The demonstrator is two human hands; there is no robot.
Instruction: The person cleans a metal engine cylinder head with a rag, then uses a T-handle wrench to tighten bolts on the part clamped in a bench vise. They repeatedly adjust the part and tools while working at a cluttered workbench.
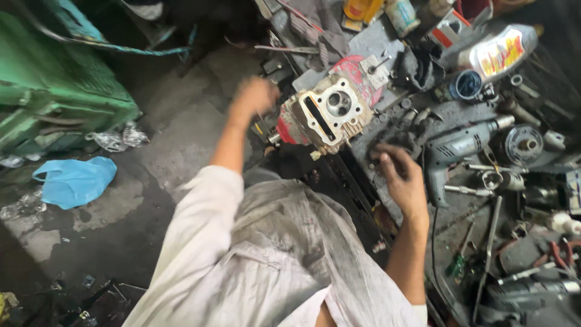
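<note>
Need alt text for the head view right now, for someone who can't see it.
A person in a pale shirt reaches the blurred left hand beside a metal engine part at a cluttered workbench; the right hand rests near a grey power drill.

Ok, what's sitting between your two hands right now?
In the head view, an engine cylinder head sits at the bench edge between the blurred left hand and the right hand.

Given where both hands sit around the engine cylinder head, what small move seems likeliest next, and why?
Probably the right hand lifts a small part from the greasy bench toward the cylinder head; its fingers curl over the clutter there, while the blurred left hand is at the head's far side.
</note>
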